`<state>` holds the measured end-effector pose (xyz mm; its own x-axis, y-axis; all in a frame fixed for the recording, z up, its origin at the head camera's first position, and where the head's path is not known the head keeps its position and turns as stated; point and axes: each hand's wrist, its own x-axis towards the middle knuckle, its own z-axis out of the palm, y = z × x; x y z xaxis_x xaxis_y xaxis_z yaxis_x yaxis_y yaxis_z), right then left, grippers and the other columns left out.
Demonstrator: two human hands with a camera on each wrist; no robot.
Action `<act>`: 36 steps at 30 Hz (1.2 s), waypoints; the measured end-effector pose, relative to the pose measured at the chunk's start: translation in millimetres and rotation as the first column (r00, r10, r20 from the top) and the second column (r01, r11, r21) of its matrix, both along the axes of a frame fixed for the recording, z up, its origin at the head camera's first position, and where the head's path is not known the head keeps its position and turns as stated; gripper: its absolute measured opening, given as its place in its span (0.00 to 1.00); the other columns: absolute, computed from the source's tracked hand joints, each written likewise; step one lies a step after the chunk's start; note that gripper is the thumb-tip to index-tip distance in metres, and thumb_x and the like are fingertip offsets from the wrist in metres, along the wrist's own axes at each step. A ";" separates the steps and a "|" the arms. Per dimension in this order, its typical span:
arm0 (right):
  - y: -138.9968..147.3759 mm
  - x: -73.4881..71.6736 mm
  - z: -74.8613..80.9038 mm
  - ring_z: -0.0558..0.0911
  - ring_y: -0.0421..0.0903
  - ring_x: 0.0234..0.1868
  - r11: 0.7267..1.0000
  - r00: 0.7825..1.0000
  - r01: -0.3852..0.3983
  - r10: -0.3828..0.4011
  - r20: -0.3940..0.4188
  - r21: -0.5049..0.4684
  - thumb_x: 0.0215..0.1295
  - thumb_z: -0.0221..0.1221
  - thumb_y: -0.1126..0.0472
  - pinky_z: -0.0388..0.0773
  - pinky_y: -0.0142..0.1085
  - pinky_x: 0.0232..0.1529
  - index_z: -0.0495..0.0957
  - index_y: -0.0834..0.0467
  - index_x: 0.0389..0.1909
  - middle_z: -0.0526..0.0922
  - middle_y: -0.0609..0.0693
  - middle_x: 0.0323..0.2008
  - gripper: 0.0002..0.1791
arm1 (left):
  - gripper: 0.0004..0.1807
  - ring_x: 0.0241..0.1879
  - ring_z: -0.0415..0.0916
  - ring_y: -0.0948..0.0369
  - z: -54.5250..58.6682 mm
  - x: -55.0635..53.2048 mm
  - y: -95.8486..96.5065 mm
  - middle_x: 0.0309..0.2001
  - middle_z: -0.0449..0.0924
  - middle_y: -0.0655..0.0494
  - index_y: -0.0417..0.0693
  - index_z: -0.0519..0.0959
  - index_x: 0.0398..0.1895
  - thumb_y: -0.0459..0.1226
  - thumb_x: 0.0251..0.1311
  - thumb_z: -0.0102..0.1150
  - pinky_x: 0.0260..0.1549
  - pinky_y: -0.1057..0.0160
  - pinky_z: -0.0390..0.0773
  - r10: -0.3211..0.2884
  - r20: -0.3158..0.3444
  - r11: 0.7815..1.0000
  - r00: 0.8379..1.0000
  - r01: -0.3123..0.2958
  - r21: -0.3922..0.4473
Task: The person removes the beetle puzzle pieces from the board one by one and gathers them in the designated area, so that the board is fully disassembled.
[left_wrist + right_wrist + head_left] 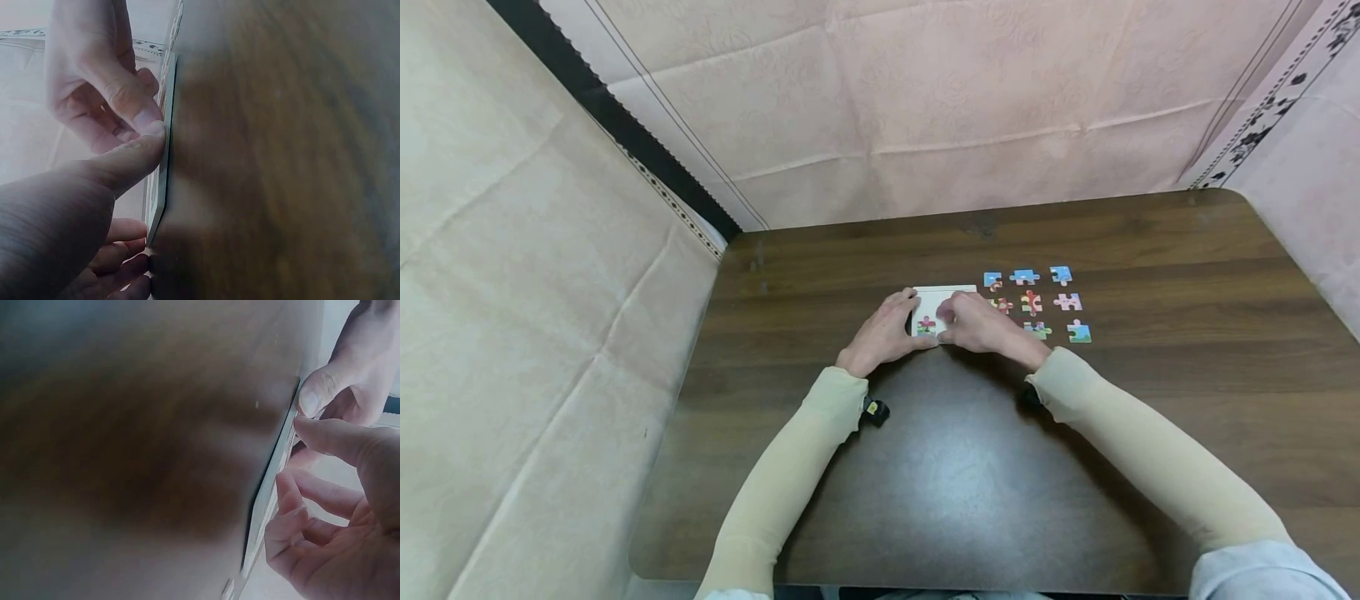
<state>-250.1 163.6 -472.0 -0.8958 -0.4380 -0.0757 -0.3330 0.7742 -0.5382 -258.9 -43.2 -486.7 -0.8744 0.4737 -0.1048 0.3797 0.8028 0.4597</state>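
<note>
A white puzzle tray (945, 293) lies on the table with a colourful jigsaw piece (926, 325) in its near left corner. My left hand (886, 332) holds the tray, fingers along its left side and thumb on the near edge. Over the right part of the tray is my right hand (973, 323), its thumb at the near edge close to the left thumb. In the right wrist view its bent fingers (289, 487) touch the tray, a gap showing between thumb and forefinger. The tray surface under this hand is hidden.
Several loose jigsaw pieces lie in rows right of the tray, among them a blue one (1061, 274), a red one (1031, 302) and a pink one (1067, 302). The brown wooden table (850, 500) has pale cloth (925, 125) hanging behind it and at its sides.
</note>
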 end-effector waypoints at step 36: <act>-13.9 -5.3 13.4 0.91 0.54 0.47 0.995 0.997 -0.036 0.042 0.064 -0.098 0.65 0.72 0.67 0.88 0.48 0.52 0.88 0.66 0.54 0.94 0.60 0.45 0.17 | 0.42 0.82 0.63 0.49 0.4 -0.8 0.6 0.82 0.67 0.48 0.43 0.72 0.78 0.51 0.68 0.76 0.79 0.49 0.72 -0.035 -0.042 0.999 0.999 0.035 0.007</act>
<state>-255.4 149.7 -458.6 -0.8724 -0.4805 -0.0901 -0.3230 0.7048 -0.6315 -259.7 -42.6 -486.3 -0.8610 0.5045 -0.0645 0.4264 0.7851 0.4493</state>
